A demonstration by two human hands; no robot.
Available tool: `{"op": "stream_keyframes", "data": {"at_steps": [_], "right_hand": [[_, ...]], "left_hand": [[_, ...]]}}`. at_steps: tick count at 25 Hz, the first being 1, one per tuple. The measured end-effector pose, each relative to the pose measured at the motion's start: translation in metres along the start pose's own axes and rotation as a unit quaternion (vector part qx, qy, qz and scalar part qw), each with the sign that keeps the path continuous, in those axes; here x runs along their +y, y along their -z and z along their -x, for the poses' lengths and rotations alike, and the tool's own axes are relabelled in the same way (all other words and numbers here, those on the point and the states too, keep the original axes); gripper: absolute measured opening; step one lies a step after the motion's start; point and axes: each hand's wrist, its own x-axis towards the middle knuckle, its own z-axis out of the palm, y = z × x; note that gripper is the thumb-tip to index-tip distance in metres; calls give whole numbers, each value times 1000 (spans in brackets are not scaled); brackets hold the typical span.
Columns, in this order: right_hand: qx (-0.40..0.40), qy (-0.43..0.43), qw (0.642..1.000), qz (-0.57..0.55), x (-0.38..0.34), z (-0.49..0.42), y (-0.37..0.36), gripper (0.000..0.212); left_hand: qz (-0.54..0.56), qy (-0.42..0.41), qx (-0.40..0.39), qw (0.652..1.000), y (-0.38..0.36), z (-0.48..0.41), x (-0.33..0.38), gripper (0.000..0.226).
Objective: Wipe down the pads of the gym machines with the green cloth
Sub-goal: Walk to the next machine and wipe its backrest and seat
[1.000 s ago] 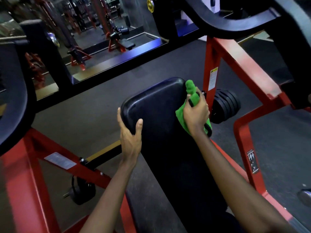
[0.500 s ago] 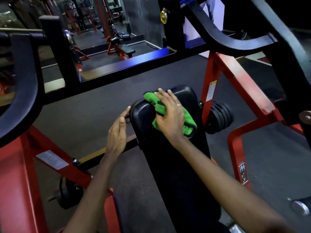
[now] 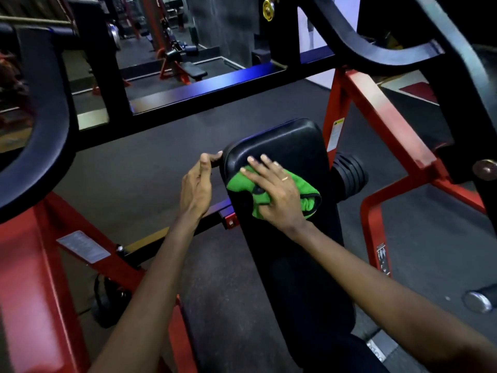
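One red steel machine frame (image 3: 376, 117) filled most of what we saw, its tubes running out to both sides over the dark grey gym floor (image 3: 161, 162). Two curved black lever arms hung above it, one at our left (image 3: 45, 125) and one at our right (image 3: 376, 52). Between the red tubes stood the long black back pad (image 3: 290, 146), which sloped away from us with its rounded top end farthest off. Just beside the pad's right edge sat a stack of black weight plates (image 3: 349, 175) on a peg.

Our right hand (image 3: 274, 195) lay flat on the upper part of the pad. Its fingers were straight and spread and pointed up and left, and the palm pressed down on the green cloth (image 3: 306, 195). The cloth was bunched between palm and pad and showed on both sides of the hand, its dark-trimmed edge near the pad's right side.

Our left hand (image 3: 195, 187) was at the pad's upper left corner with its fingers loosely bent. It gripped nothing, and one fingertip touched the pad's side.

A thin ring (image 3: 285, 178) sat on a finger of the right hand. A small yellow-topped warning label (image 3: 336, 133) was stuck on the red upright behind the pad.
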Motion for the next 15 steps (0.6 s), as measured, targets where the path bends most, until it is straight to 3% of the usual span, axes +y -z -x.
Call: {"op": "stream_keyframes", "data": {"at_steps": [2,6,9,12,15], "right_hand": [[34,-61,998,5,-19,-9,-6,57],[-11,4,998,67,-28,33,-22,50],[-29,-2,996,82,-24,89,-30,48],[10,-131,988,79,-27,130,-44,56],[54,-275,957,69,-35,163,-54,58]], "left_hand": [[1,-1,-14,1000,2,0,-1,62],[16,-16,-56,998,-6,10,-7,43],[49,-23,-93,994,-22,27,-24,62],[45,-28,-130,990,-37,43,-30,85],[78,-39,-124,988,-44,48,-33,88]]}}
